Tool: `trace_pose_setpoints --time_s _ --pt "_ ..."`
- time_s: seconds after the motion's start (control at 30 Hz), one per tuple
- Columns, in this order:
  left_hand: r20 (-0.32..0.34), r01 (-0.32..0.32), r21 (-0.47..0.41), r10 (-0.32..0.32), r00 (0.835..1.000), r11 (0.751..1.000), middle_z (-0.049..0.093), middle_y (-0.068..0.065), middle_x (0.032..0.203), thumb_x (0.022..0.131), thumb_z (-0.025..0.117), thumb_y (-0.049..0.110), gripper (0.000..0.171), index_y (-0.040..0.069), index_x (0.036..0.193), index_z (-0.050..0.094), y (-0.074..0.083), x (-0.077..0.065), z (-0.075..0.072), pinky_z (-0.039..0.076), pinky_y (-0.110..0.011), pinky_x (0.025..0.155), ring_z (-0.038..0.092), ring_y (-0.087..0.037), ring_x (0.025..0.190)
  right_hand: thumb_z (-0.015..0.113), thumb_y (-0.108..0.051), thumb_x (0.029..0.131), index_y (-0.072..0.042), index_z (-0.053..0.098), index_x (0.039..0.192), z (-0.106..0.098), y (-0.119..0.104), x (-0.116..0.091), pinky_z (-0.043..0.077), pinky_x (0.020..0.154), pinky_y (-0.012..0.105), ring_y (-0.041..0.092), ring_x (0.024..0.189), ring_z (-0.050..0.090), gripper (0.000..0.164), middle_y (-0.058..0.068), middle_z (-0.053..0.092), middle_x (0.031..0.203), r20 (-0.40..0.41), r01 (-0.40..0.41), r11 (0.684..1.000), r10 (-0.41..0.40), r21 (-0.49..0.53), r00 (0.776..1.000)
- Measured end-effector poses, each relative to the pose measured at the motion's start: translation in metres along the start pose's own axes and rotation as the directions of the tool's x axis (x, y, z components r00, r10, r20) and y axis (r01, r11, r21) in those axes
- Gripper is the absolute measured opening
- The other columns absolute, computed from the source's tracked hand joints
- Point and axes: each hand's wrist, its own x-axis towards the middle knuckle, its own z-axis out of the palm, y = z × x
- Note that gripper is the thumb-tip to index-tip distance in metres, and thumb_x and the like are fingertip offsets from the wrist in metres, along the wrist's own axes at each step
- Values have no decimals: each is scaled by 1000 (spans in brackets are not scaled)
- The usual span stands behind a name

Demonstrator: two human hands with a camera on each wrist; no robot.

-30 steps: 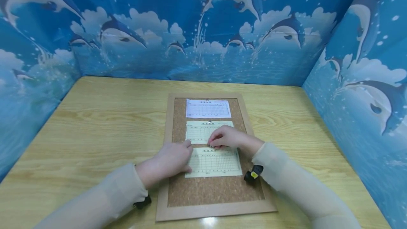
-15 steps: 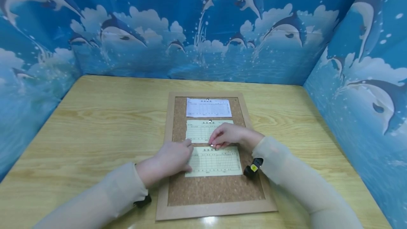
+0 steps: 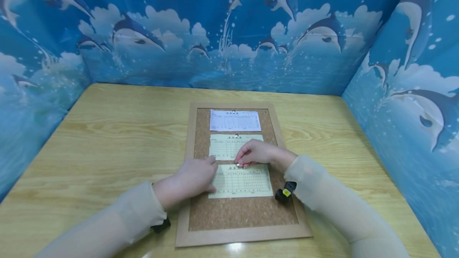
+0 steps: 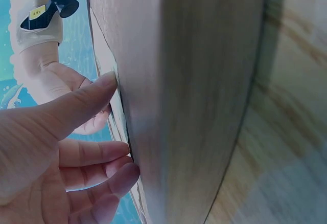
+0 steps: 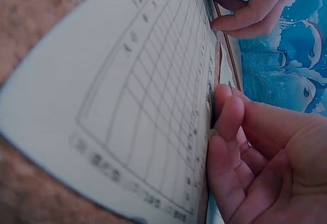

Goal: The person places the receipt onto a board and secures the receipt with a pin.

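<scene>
My right hand [image 3: 255, 152] pinches a small shiny pin [image 3: 238, 164] at the top edge of the lowest form, a pale green printed slip [image 3: 244, 182]. In the right wrist view, fingertips and thumb [image 5: 230, 112] meet close above the paper. My left hand [image 3: 195, 176] rests its fingers and thumb on the slip's left side, the fingers fairly straight in the left wrist view. Above lie another pale green slip [image 3: 222, 148], partly covered by my right hand, and a pale violet slip [image 3: 234, 120]. Each has a small silver pin at its top edge. All lie on a framed corkboard [image 3: 244, 214].
The corkboard's wooden frame [image 3: 244, 237] lies flat on a wood-grain table [image 3: 125, 130]. A blue curtain [image 3: 215, 67] printed with dolphins stands behind and at both sides. A black wrist camera [image 3: 285, 192] hangs under the right forearm, over the frame's right side.
Both hands stay at nearly the same places on the lowest slip. The right fingers shift only very slightly around the pin.
</scene>
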Motion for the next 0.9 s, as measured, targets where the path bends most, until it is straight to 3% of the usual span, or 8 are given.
trace_pose_setpoints --time_s 0.33,0.9 --pt "3 2 4 -2 1000 1000 57 -5 93 69 77 46 55 3 102 65 0 0 0 52 -36 56 60 -19 71 60 -5 90 1 70 93 4 3 -3 51 63 24 9 66 60 12 3 66 76 -68 30 999 -31 -19 997" --pt "-6 -1 -9 1 1000 1000 56 -5 91 69 77 45 55 3 101 65 0 0 0 51 -35 55 59 -18 69 60 -3 89 2 70 92 8 0 -5 51 62 23 10 65 59 11 3 66 76 -100 25 999 -28 -33 995"
